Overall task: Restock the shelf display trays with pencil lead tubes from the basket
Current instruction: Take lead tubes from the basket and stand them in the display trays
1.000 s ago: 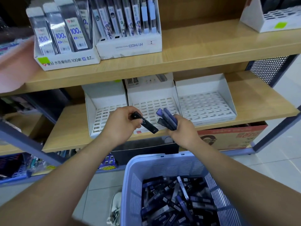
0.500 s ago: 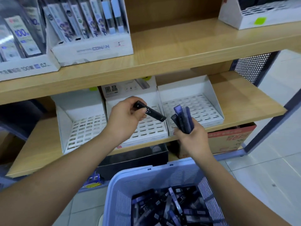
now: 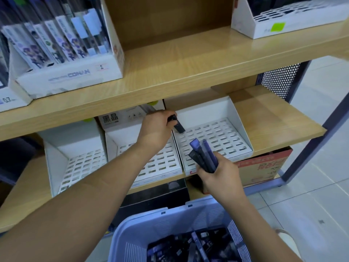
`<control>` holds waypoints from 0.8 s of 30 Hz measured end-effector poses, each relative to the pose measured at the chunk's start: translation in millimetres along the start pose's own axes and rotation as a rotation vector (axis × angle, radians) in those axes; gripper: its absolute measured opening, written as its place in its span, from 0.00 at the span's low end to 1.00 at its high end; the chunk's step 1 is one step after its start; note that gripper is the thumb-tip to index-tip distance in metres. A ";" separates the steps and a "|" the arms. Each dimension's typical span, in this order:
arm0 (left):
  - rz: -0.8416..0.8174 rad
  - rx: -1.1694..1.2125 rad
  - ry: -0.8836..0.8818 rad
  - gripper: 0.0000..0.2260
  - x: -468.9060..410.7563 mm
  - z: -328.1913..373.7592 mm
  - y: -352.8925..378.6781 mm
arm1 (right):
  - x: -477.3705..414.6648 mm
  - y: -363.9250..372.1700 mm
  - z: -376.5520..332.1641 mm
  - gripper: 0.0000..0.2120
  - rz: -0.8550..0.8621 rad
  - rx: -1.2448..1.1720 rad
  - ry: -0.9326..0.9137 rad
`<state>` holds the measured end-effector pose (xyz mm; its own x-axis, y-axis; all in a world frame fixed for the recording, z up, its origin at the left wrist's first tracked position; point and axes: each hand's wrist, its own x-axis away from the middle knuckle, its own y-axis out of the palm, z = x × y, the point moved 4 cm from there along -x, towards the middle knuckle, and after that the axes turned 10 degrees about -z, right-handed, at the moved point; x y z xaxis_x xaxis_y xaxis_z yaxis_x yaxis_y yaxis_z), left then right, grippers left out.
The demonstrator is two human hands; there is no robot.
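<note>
My left hand [image 3: 155,127] pinches one black lead tube [image 3: 178,126], its lower end over the back left slots of the right white tray [image 3: 243,127]. My right hand [image 3: 219,173] grips a bundle of several dark and purple lead tubes [image 3: 203,155] upright in front of that tray. The middle tray [image 3: 162,163] and the left tray [image 3: 62,150] stand beside it on the lower shelf with bare slots. The lilac basket [image 3: 170,222], holding many loose tubes [image 3: 190,246], sits below my arms.
The upper wooden shelf [image 3: 179,72] overhangs the trays and carries a CONAN display box [image 3: 69,72] with packaged pens and a white box [image 3: 287,25] at right. A cardboard box [image 3: 262,165] sits below the lower shelf. A dark metal post [image 3: 317,133] borders the right side.
My left hand moved up and right with the black tube, from over the middle tray to the back of the right tray. My right hand keeps holding its bundle. The view shifted closer.
</note>
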<state>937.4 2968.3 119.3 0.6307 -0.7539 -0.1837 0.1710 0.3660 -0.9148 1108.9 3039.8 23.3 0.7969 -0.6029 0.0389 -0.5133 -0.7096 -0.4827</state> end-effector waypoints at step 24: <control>0.079 -0.060 0.079 0.07 -23.1 -2.2 15.4 | 0.9 -25.4 10.0 0.10 -0.132 -0.787 0.212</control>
<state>923.7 2990.1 108.7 0.5785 -0.7656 -0.2814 0.0765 0.3944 -0.9157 1125.9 3060.9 26.9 0.8294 -0.4971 0.2549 -0.5559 -0.7796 0.2885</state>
